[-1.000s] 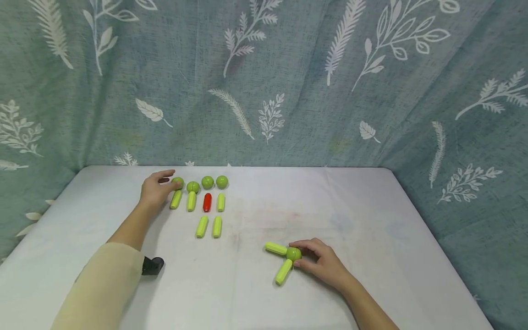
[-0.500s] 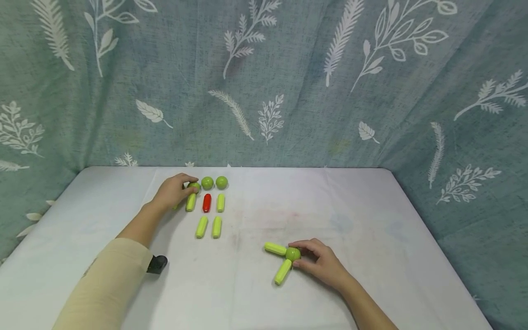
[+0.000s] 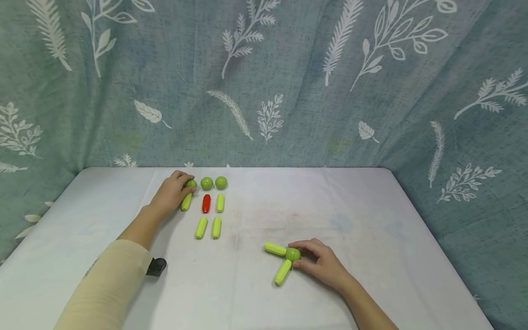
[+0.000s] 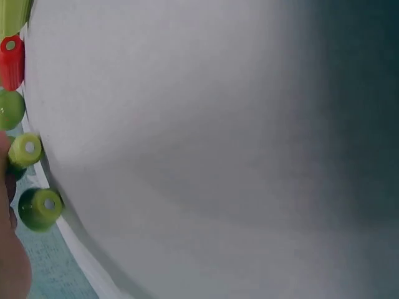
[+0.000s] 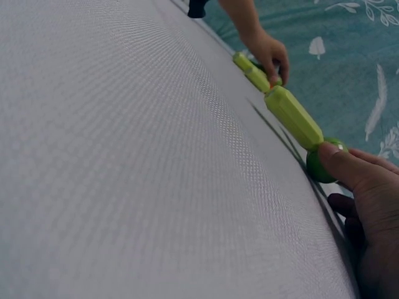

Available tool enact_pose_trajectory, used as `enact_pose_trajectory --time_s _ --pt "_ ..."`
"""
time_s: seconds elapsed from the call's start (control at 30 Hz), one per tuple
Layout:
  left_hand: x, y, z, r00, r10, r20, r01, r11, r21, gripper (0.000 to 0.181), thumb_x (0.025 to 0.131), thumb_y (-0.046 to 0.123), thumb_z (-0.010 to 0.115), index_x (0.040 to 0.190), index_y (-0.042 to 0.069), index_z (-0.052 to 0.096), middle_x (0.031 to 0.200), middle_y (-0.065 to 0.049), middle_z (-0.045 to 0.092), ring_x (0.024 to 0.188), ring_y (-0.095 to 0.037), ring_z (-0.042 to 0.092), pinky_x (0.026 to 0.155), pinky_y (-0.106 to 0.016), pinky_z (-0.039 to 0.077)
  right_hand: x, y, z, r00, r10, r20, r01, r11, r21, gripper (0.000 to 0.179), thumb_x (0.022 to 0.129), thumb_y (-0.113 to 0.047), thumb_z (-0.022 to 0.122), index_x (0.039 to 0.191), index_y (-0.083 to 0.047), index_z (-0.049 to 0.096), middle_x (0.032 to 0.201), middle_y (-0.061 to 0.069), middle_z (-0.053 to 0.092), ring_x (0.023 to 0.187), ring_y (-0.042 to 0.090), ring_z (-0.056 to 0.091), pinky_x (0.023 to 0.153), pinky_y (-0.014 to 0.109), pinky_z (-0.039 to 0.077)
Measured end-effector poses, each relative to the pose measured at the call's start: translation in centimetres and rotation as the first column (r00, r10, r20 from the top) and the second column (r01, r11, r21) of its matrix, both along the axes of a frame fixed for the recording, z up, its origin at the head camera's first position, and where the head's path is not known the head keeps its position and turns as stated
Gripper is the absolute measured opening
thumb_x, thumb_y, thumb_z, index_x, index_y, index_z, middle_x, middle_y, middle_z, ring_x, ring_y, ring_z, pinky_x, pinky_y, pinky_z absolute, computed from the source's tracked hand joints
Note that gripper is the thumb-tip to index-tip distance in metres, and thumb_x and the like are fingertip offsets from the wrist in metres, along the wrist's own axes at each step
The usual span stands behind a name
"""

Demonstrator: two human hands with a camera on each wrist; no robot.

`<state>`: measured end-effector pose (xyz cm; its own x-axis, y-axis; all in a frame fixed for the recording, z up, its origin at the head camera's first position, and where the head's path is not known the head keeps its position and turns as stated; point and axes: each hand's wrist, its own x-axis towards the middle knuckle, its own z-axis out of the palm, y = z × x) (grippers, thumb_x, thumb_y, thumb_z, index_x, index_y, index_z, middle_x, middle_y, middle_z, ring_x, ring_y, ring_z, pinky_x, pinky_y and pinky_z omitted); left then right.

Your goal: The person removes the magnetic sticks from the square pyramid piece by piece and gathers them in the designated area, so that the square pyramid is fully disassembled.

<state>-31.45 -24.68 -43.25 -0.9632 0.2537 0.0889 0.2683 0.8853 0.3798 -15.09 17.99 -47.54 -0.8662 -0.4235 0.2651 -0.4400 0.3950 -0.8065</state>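
Note:
At the back left of the table, my left hand [image 3: 171, 192] pinches a green ball [image 3: 191, 183] between thumb and fingers. A light green rod [image 3: 186, 202] extends from that ball toward the front. Another green ball with a rod [image 4: 38, 210] shows beside this hand in the left wrist view; in the head view the hand hides it. Nearer the front, my right hand [image 3: 326, 265] holds a green ball [image 3: 293, 254] by thumb and fingertips. Two light green rods, one pointing left [image 3: 275, 249] and one pointing forward-left [image 3: 283, 272], join that ball.
Right of the left hand stand two loose green balls [image 3: 213, 183]. Below them lie a red rod [image 3: 206, 203], a light green rod [image 3: 220, 203], and two more light green rods [image 3: 208, 228]. A black object [image 3: 156, 266] shows by the left sleeve. A patterned curtain [image 3: 264, 91] hangs behind the table.
My left hand has moved right from the leftmost ball to the neighbouring one, and that ball with its rod has shifted slightly left. The right hand keeps its place on its ball.

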Motion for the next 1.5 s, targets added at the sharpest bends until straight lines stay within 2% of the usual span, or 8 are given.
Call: enact_pose_trajectory --time_s 0.2,0.27,0.43,0.6,0.83,1.0,1.23,1.5 --pt "0.2 0.4 -0.2 0.987 -0.065 -0.144 0.031 0.973 -0.229 0.040 0.094 0.024 0.058 0.124 -0.002 0.053 0.119 -0.021 0.048 0.087 -0.035 0.057 0.076 -0.046 0.048 0.0 -0.1 0.1 1.000 -0.003 -0.007 0.003 1.000 0.009 0.038 0.083 -0.027 0.073 0.119 -0.017 0.065 0.102 -0.010 0.061 0.094 0.006 0.056 0.080 0.025 0.049" --pt "0.3 0.7 -0.2 0.984 -0.067 -0.164 0.025 0.968 -0.249 0.039 0.095 0.022 0.058 0.124 -0.003 0.052 0.118 -0.021 0.048 0.082 -0.034 0.057 0.072 -0.045 0.049 0.0 -0.1 0.1 1.000 -0.006 -0.016 0.006 1.000 0.012 0.038 0.083 -0.026 0.073 0.119 -0.017 0.065 0.102 -0.010 0.061 0.094 0.006 0.056 0.080 0.025 0.049" --pt "0.4 1.4 0.0 0.998 -0.003 -0.057 -0.005 0.989 -0.145 0.043 0.096 0.015 0.055 0.133 -0.003 0.045 0.127 -0.024 0.042 0.097 -0.040 0.058 0.082 -0.049 0.049 0.0 0.0 0.0 1.000 0.006 -0.024 -0.006 1.000 0.000 0.037 0.083 -0.023 0.073 0.119 -0.016 0.065 0.103 -0.008 0.062 0.095 0.007 0.056 0.082 0.025 0.050" --pt "0.4 1.9 0.1 0.998 0.047 0.045 -0.043 0.996 -0.082 0.052 0.094 0.008 0.054 0.141 -0.004 0.036 0.138 -0.026 0.035 0.119 -0.043 0.048 0.095 -0.053 0.043 0.0 -0.2 -0.4 0.999 0.016 -0.047 -0.016 1.000 -0.011 0.036 0.083 -0.020 0.073 0.118 -0.015 0.065 0.102 -0.005 0.063 0.093 0.009 0.056 0.080 0.025 0.050" --pt "1.2 1.5 1.4 0.990 0.110 0.093 -0.108 0.994 -0.030 0.055 0.095 0.014 0.054 0.142 -0.006 0.032 0.136 -0.030 0.033 0.117 -0.046 0.047 0.094 -0.055 0.042 0.1 -0.4 -0.3 0.998 0.016 -0.055 -0.016 1.000 -0.003 0.036 0.083 -0.021 0.073 0.118 -0.015 0.065 0.101 -0.006 0.062 0.092 0.008 0.056 0.078 0.025 0.050" --pt "2.3 0.7 2.5 0.991 0.076 0.110 -0.065 0.993 -0.101 0.053 0.090 0.019 0.064 0.133 -0.006 0.044 0.123 -0.028 0.042 0.101 -0.041 0.055 0.080 -0.052 0.048 0.2 -0.3 0.3 0.999 -0.020 -0.041 0.021 0.999 0.026 0.037 0.081 -0.019 0.074 0.117 -0.014 0.066 0.100 -0.006 0.063 0.092 0.009 0.056 0.077 0.026 0.049" --pt "2.7 0.4 1.2 0.997 0.048 0.065 -0.034 0.980 -0.197 0.049 0.086 0.016 0.068 0.127 -0.006 0.050 0.105 -0.020 0.062 0.093 -0.033 0.062 0.073 -0.047 0.050 0.1 0.1 -0.4 0.998 -0.018 -0.059 0.019 1.000 0.015 0.036 0.082 -0.018 0.074 0.117 -0.016 0.065 0.099 -0.005 0.063 0.091 0.009 0.056 0.077 0.025 0.049" --pt "4.6 1.2 1.8 0.999 -0.038 0.016 0.040 0.967 -0.253 0.039 0.088 0.001 0.053 0.123 -0.016 0.046 0.107 -0.031 0.054 0.099 -0.043 0.056 0.083 -0.051 0.049 0.1 0.0 -0.1 0.998 -0.004 -0.068 0.005 1.000 0.009 0.035 0.083 -0.020 0.073 0.118 -0.016 0.065 0.099 -0.006 0.063 0.091 0.008 0.056 0.077 0.025 0.049"
